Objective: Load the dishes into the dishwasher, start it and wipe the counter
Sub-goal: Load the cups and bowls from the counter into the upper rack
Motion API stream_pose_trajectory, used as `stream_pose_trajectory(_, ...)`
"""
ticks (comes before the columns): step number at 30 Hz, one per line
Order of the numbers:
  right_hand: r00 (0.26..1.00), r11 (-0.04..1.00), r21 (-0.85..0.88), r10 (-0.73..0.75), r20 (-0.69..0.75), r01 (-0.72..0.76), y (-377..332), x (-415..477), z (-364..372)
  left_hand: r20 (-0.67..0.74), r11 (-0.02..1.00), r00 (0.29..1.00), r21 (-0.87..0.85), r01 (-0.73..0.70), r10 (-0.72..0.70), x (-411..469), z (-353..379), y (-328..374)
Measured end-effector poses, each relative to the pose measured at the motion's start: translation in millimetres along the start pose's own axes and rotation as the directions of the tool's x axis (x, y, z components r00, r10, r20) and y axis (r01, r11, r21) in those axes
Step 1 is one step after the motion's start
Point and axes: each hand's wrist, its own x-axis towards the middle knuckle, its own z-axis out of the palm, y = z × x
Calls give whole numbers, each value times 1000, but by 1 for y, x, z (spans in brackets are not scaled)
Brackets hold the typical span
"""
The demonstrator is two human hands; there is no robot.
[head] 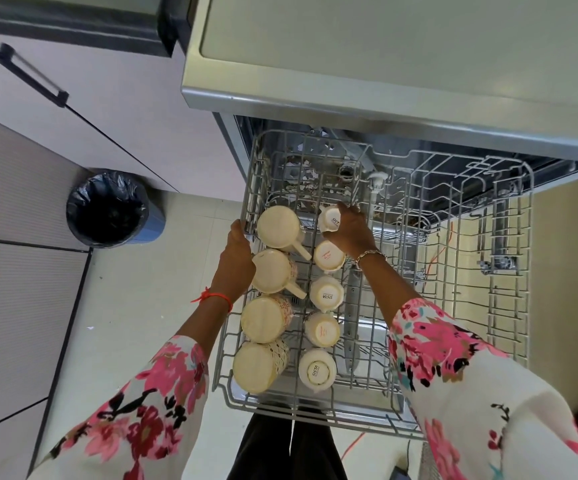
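Note:
The dishwasher's grey wire upper rack [454, 306] is pulled out below the steel counter [384, 46]. Its left part holds two rows of upside-down cream cups: large mugs [270, 270] on the left, several small cups [326, 294] beside them. My right hand [350, 230] is closed on the farthest small cup [329, 218], which sits at the far end of the small-cup row. My left hand [237, 254] grips the rack's left rim next to the farthest mug [279, 226]. The rack's right half holds nothing.
A blue bin with a black liner [107, 209] stands on the floor to the left, by white cabinets [73, 81]. The lower rack and open door show through the wires. An orange cable [353, 441] lies on the floor near my legs.

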Motion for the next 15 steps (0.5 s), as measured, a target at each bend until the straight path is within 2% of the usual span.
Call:
stream_pose_trajectory(6, 999, 999, 29, -20, -28, 21, 1, -9, -1, 49, 999, 999, 52, -15, 13, 3, -2, -3)
stream_pose_trajectory(10, 996, 998, 0, -69, -63, 69, -8, -29, -6, 100, 987, 995, 159, -16, 0, 1, -11, -1)
stream_pose_trajectory(12, 995, 994, -63, -95, -35, 93, -14, -45, -8, 84, 973, 996, 229, -36, 17, -8, -17, -3)
stream_pose_trajectory(15, 984, 949, -260, -174, 41, 179, -27, -81, -10, 86, 944, 993, 313, -103, 80, -40, -27, -10)
